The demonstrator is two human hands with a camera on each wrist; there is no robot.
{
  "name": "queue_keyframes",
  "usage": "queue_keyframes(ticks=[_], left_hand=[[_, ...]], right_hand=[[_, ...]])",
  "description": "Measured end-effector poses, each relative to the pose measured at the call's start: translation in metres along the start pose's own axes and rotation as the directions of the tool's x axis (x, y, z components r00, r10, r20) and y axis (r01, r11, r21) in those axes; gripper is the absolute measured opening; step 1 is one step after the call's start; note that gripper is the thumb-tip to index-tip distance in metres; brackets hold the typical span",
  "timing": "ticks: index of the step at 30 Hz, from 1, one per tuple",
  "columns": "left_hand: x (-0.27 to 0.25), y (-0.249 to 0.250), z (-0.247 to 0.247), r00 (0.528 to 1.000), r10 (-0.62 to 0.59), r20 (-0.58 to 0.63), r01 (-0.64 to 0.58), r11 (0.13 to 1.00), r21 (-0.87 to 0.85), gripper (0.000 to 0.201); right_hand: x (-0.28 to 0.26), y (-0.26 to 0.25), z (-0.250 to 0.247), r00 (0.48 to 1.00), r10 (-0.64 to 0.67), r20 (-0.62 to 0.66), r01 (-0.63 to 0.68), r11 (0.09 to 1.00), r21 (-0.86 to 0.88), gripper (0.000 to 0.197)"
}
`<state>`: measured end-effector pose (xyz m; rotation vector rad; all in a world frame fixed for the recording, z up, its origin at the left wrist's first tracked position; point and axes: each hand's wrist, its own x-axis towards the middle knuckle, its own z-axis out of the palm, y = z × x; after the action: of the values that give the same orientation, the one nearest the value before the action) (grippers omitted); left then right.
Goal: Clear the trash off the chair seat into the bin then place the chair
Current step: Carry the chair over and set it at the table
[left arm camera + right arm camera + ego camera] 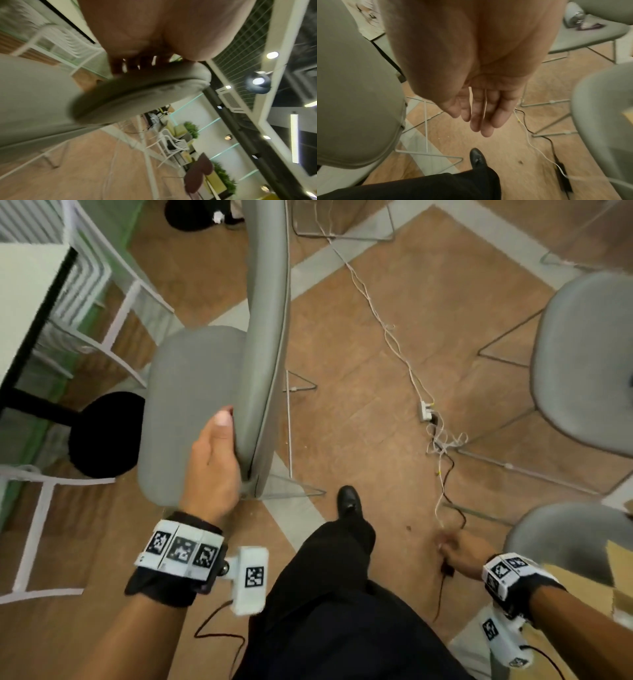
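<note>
One left hand (214, 470) clasps the grey chair (191, 409) backrest edge at 10 o'clock. Right hand (481, 108) hangs released, fingers straight, at 4 o'clock.

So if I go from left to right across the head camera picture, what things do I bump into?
White chair frame → black round stool → grey chair gripped by the left hand → black shoe → power strip → right hand → another grey chair.
</note>
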<state>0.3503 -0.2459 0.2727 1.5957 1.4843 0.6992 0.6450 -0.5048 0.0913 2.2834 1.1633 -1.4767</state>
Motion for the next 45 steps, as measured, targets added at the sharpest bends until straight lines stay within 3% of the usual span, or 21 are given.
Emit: queue_keyframes(ticks=[3, 7, 11, 13, 18, 22, 28, 31, 34, 37, 45], left_hand=[[0.016, 0.048, 0.017, 1.000, 0.021, 0.003, -0.022, 0.997, 0.073, 0.056], [0.036, 0.095, 0.029, 0.996, -0.053, 0.067, 0.038, 0.977, 0.209, 0.045], [0.059, 0.110, 0.039, 0.986, -0.165, 0.030, 0.146, 0.933, 0.328, 0.045], [0.072, 0.115, 0.045, 0.978, -0.205, -0.032, 0.201, 0.898, 0.392, 0.054], [0.108, 0.131, 0.063, 0.913, -0.363, -0.184, 0.407, 0.810, 0.422, 0.076], [0.124, 0.140, 0.079, 0.822, -0.457, -0.340, 0.566, 0.721, 0.400, 0.085], [0.132, 0.158, 0.098, 0.616, -0.504, -0.605, 0.770, 0.545, 0.331, 0.082], [0.138, 0.165, 0.107, 0.513, -0.470, -0.718, 0.833, 0.474, 0.286, 0.074], [0.139, 0.168, 0.112, 0.464, -0.446, -0.766, 0.865, 0.416, 0.282, 0.068], [0.139, 0.167, 0.112, 0.452, -0.408, -0.793, 0.870, 0.399, 0.290, 0.061], [0.142, 0.160, 0.099, 0.497, -0.305, -0.812, 0.839, 0.410, 0.359, 0.045]], right_hand=[[0.015, -0.015, -0.061, 0.998, -0.064, -0.023, 0.063, 0.997, -0.031, 0.011], [0.029, -0.044, -0.155, 0.978, -0.193, -0.074, 0.188, 0.980, -0.064, 0.015], [0.046, -0.095, -0.233, 0.924, -0.372, -0.088, 0.363, 0.926, -0.107, 0.019], [0.057, -0.126, -0.265, 0.869, -0.488, -0.087, 0.477, 0.871, -0.122, 0.023], [0.075, -0.211, -0.340, 0.646, -0.764, -0.003, 0.750, 0.635, -0.184, 0.024], [0.070, -0.281, -0.404, 0.420, -0.901, 0.109, 0.891, 0.387, -0.235, 0.025], [0.083, -0.373, -0.492, 0.060, -0.987, 0.150, 0.909, -0.008, -0.416, 0.025], [0.108, -0.412, -0.506, -0.063, -0.973, 0.221, 0.839, -0.172, -0.516, 0.028], [0.126, -0.439, -0.508, -0.105, -0.931, 0.350, 0.708, -0.317, -0.630, 0.033], [0.134, -0.450, -0.503, -0.124, -0.900, 0.419, 0.607, -0.403, -0.685, 0.044], [0.135, -0.448, -0.487, -0.073, -0.954, 0.289, 0.499, -0.286, -0.818, 0.049]])
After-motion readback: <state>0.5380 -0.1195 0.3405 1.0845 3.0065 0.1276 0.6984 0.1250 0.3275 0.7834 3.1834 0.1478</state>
